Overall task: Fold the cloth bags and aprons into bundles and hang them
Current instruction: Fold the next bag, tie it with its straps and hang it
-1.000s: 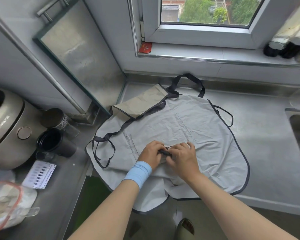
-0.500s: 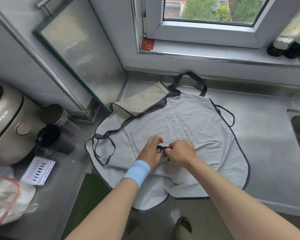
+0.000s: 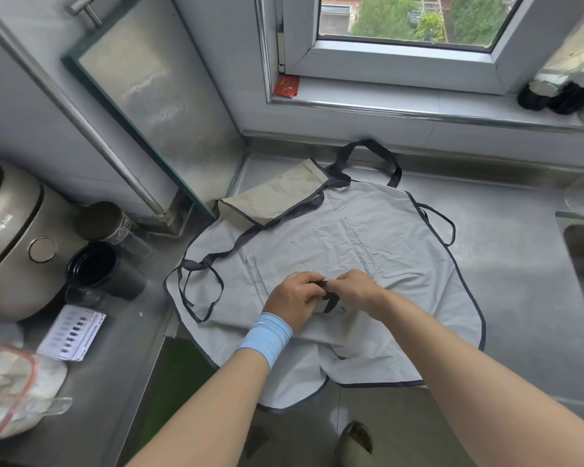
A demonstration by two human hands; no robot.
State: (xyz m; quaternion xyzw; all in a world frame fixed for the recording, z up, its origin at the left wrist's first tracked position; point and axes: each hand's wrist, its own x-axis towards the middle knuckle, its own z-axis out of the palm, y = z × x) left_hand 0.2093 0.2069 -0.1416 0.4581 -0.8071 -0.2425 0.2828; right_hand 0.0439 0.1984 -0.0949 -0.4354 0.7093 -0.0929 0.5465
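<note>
Steel bench (image 3: 520, 264) below a window (image 3: 405, 21) carries the pale grey apron (image 3: 368, 244), spread flat with dark trim, its near hem hanging off the edge. At its middle the left hand (image 3: 292, 299) and right hand (image 3: 358, 286) meet, each grip pinching a dark strap (image 3: 331, 298).

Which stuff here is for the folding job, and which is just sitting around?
For the job: light grey cloth apron with dark trim, dark strap, beige cloth bag.
Lying about: silver rice cooker, black mug, red packet, printed paper card.
</note>
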